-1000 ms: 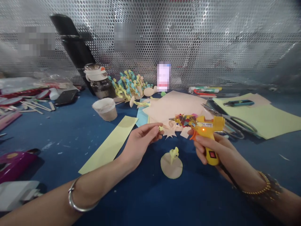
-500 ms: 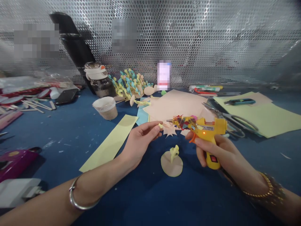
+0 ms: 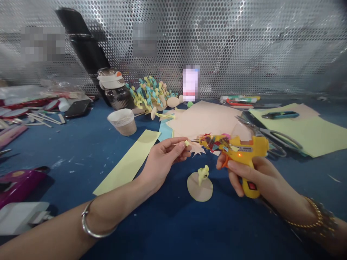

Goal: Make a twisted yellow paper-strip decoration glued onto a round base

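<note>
Between thumb and fingertips, my left hand [image 3: 168, 157] pinches a small pale-yellow paper piece [image 3: 187, 143]. My right hand [image 3: 252, 171] is wrapped round the handle of a yellow glue gun [image 3: 245, 148], a finger at its orange trigger. The gun's metal nozzle points left and is right beside the small piece; whether they touch I cannot tell. Below and between the hands, a round beige paper disc [image 3: 195, 187] lies on the blue table [image 3: 162, 227], with a curled yellow paper shape [image 3: 203, 174] standing on it.
A yellow paper strip [image 3: 127, 162] and a paper cup [image 3: 122, 122] are left of centre. Behind stand a jar [image 3: 116, 95] and paper flowers [image 3: 154, 94]. Pink paper [image 3: 206, 117], scissors [image 3: 279, 137] and a cutter [image 3: 280, 115] lie at the right. A purple tool [image 3: 23, 184] is far left.
The glue gun's nozzle is now closer to the small yellow piece, which is turned more to the camera. The whole view has shifted slightly.
</note>
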Available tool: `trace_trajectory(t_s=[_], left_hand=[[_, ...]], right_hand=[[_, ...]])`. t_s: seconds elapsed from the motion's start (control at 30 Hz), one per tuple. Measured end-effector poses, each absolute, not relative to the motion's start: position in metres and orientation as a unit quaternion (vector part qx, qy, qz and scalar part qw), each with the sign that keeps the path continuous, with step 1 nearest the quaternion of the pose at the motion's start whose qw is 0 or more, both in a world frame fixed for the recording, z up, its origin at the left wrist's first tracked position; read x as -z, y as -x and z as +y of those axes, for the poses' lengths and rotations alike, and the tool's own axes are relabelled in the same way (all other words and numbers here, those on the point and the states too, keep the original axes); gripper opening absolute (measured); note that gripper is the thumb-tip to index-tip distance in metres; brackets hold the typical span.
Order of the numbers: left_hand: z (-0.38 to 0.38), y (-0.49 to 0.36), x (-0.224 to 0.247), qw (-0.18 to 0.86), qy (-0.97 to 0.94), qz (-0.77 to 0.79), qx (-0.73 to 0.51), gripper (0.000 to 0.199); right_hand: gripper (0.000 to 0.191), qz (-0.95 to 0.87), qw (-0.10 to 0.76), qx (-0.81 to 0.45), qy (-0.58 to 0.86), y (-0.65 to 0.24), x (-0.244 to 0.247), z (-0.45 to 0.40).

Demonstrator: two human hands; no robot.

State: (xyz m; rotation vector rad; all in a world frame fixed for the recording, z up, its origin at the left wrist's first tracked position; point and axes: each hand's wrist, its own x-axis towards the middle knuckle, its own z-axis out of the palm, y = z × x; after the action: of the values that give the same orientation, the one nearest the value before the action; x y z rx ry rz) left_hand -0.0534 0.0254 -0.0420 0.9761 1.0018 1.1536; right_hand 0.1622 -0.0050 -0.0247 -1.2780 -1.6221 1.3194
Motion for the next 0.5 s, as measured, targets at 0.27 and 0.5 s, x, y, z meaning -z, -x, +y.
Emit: trace_trajectory(t_s=[0.27, 0.5], left_hand=[[0.0256, 0.053, 0.0428, 0.612, -0.424, 0.446, -0.497, 0.025], [0.025, 0.0518, 0.0454, 0.58, -0.47, 0.45, -0.49, 0.031]], right_hand=[[0.031, -0.626, 0.329, -0.522, 0.477, -0.1632, 0.0239, -0.0085], [0.035, -0.627, 0.312, -0.527, 0.481, -0.1634, 0.0231, -0.0056]])
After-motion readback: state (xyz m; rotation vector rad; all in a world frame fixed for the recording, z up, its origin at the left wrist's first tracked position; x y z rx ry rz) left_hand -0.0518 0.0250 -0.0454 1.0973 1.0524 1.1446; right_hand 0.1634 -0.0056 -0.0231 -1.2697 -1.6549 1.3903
